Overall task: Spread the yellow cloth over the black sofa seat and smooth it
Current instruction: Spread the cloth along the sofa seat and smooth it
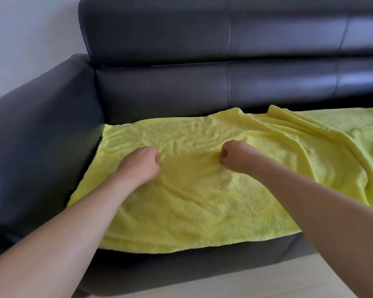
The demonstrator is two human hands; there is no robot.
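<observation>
The yellow fleece cloth [202, 201] lies over the left part of the black sofa seat [202, 257] and hangs a little over its front edge. It is fairly flat on the left and bunched in long folds on the right. My left hand [141, 163] and my right hand [235, 157] are both curled into fists on the middle of the cloth, about a hand's width apart. Their fingers dig down into the fabric, which puckers and dips around them. The fingertips are hidden under the fists.
The sofa's left armrest [41, 136] stands right beside the cloth's left edge. The black backrest [224, 89] rises behind it. A pale wall [30, 39] is at the upper left, and light floor [267, 280] shows in front of the sofa.
</observation>
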